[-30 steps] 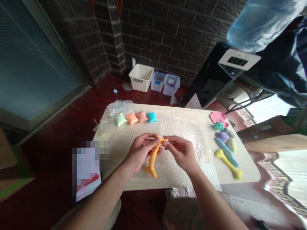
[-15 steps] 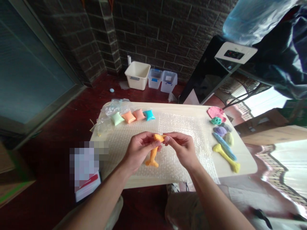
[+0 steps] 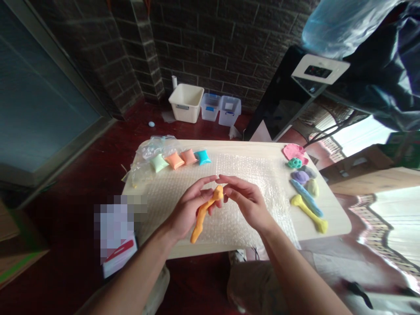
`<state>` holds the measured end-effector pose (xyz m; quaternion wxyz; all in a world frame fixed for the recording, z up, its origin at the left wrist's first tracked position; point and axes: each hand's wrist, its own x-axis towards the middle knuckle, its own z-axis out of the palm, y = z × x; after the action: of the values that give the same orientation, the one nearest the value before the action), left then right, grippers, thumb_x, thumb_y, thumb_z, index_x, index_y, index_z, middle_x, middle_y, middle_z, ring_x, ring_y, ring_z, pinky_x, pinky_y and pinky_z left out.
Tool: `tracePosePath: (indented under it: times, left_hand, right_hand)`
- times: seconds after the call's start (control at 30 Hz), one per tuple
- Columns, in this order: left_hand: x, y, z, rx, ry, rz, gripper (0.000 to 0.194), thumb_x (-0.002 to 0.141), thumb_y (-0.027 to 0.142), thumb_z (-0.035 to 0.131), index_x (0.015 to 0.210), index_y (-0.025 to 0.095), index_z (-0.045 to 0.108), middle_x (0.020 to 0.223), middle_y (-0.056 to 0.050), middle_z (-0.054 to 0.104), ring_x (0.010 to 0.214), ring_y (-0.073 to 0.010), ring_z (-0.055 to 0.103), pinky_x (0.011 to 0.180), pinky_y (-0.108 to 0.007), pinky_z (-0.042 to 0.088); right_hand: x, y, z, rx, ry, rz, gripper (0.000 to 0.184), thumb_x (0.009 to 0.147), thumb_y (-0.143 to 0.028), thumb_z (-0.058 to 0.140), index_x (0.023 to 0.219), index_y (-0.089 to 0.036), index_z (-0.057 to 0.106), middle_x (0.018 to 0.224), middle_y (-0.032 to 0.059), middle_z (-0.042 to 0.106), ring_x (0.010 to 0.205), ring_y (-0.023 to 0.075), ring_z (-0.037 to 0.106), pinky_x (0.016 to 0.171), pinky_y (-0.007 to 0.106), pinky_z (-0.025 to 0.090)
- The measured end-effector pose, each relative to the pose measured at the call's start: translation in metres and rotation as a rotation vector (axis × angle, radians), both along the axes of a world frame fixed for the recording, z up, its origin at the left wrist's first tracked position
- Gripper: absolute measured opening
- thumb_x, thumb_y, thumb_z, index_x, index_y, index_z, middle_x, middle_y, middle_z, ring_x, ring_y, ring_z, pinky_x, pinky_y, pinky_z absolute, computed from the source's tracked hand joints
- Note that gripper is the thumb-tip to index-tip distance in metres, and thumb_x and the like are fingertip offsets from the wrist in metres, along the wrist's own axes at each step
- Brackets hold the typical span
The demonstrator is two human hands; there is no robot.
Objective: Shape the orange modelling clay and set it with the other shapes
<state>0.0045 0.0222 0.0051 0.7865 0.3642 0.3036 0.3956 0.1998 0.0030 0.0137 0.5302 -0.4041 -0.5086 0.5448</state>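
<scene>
An orange piece of modelling clay [image 3: 201, 221], long with a knobbed upper end, hangs tilted over the bubble wrap. My left hand [image 3: 187, 204] is closed on it, the thumb across the clay just below the knob. Beside that knob, my right hand [image 3: 246, 202] has its thumb and index finger apart, fingertips close to the clay; whether they touch it I cannot tell. Both index fingertips nearly meet above the knob. Beneath the hands, a sheet of bubble wrap [image 3: 262, 210] covers much of the pale table [image 3: 334, 218].
Green, orange, salmon and blue packets [image 3: 202, 157] line the table's far left, near crumpled clear plastic [image 3: 157, 146]. Along the right lie a yellow clay bone [image 3: 308, 213], a blue clay strip [image 3: 306, 197] and several other clay pieces. Storage bins [image 3: 186, 104] stand by the wall.
The orange clay has turned in my left hand, its lower end swinging left and towards me. My right fingers have loosened from its upper end.
</scene>
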Motion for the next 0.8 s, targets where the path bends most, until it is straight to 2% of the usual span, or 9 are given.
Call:
tracePosePath:
  times: [0.1, 0.2, 0.3, 0.37, 0.5, 0.7, 0.8]
  left_hand:
    - [0.0014, -0.0017, 0.0, -0.057, -0.052, 0.0, 0.041, 0.096, 0.035, 0.074, 0.133, 0.018, 0.071, 0.077, -0.003, 0.072, 0.068, -0.016, 0.062, 0.065, -0.027, 0.046]
    - [0.0034, -0.0018, -0.0007, -0.067, -0.071, 0.044, 0.036, 0.098, 0.038, 0.071, 0.128, 0.018, 0.07, 0.087, -0.006, 0.074, 0.071, -0.0169, 0.065, 0.063, -0.027, 0.05]
    - [0.0042, -0.0007, -0.0011, -0.018, -0.03, 0.066, 0.035, 0.101, 0.046, 0.071, 0.124, 0.02, 0.07, 0.106, -0.008, 0.076, 0.08, -0.0186, 0.069, 0.066, -0.03, 0.059]
    - [0.004, -0.0001, -0.0012, 0.032, 0.044, 0.087, 0.034, 0.099, 0.048, 0.075, 0.119, 0.021, 0.072, 0.112, -0.008, 0.076, 0.083, -0.019, 0.071, 0.069, -0.032, 0.064]
    - [0.0047, -0.0009, -0.0016, 0.096, 0.11, 0.136, 0.031, 0.097, 0.048, 0.079, 0.109, 0.019, 0.076, 0.11, -0.008, 0.078, 0.086, -0.019, 0.075, 0.073, -0.031, 0.066]
    - [0.0067, -0.0028, 0.0014, 0.158, 0.137, 0.124, 0.03, 0.093, 0.044, 0.085, 0.106, 0.019, 0.076, 0.106, -0.007, 0.08, 0.092, -0.0229, 0.08, 0.081, -0.034, 0.069]
    - [0.0073, -0.0025, 0.0014, 0.162, 0.16, 0.15, 0.031, 0.093, 0.044, 0.086, 0.105, 0.018, 0.076, 0.104, -0.008, 0.081, 0.09, -0.0223, 0.08, 0.081, -0.034, 0.069]
  right_hand:
    - [-0.0041, -0.002, 0.0047, -0.002, 0.011, 0.095, 0.026, 0.099, -0.036, 0.08, 0.124, -0.03, 0.084, 0.091, 0.0025, 0.082, 0.076, 0.0182, 0.075, 0.074, 0.037, 0.06]
    - [-0.0063, -0.0024, 0.0059, -0.028, 0.037, 0.054, 0.024, 0.097, -0.041, 0.083, 0.116, -0.026, 0.086, 0.081, 0.0023, 0.081, 0.072, 0.0192, 0.075, 0.071, 0.037, 0.063]
    - [-0.0059, -0.0017, 0.0044, -0.044, 0.015, -0.037, 0.022, 0.092, -0.041, 0.088, 0.106, -0.024, 0.087, 0.086, 0.0044, 0.083, 0.075, 0.0186, 0.075, 0.072, 0.035, 0.064]
    - [-0.0057, -0.0015, 0.0032, -0.047, 0.01, -0.051, 0.02, 0.09, -0.038, 0.09, 0.105, -0.024, 0.087, 0.091, 0.0052, 0.085, 0.078, 0.0178, 0.076, 0.074, 0.033, 0.065]
    - [-0.0073, -0.0021, 0.0018, -0.061, 0.028, -0.06, 0.021, 0.087, -0.034, 0.092, 0.104, -0.024, 0.087, 0.094, 0.0057, 0.086, 0.08, 0.0181, 0.078, 0.075, 0.034, 0.066]
    - [-0.0096, -0.0017, 0.0017, -0.038, 0.0, -0.096, 0.017, 0.086, -0.035, 0.094, 0.096, -0.023, 0.089, 0.084, 0.0048, 0.085, 0.071, 0.017, 0.075, 0.068, 0.033, 0.066]
    - [-0.0108, -0.0017, -0.0006, -0.044, 0.003, -0.103, 0.02, 0.085, -0.034, 0.094, 0.099, -0.022, 0.088, 0.087, 0.0056, 0.085, 0.074, 0.0171, 0.077, 0.069, 0.031, 0.068]
